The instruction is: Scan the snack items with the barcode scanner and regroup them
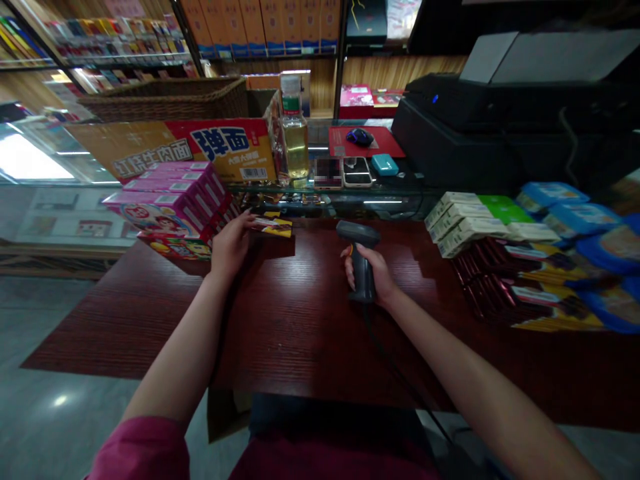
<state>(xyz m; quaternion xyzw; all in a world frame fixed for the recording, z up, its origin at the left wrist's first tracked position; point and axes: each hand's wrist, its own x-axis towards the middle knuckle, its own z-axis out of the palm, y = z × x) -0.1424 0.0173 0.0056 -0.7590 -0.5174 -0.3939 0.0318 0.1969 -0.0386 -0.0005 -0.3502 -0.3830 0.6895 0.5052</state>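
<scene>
My right hand is wrapped round the handle of a dark grey barcode scanner, its head tipped up and pointing left above the brown table. The scanner's cable trails down towards the table's front edge. To the left, my left hand has its fingers closed on one end of a yellow and dark-brown snack packet. Part of that packet is hidden behind the fingers. Right beside this hand stands a stack of pink and red snack boxes.
At the right are cream and green boxes, dark-red wrapped packs and blue-lidded tubs. A noodle carton, an oil-coloured bottle, two phones and a black machine line the glass counter behind.
</scene>
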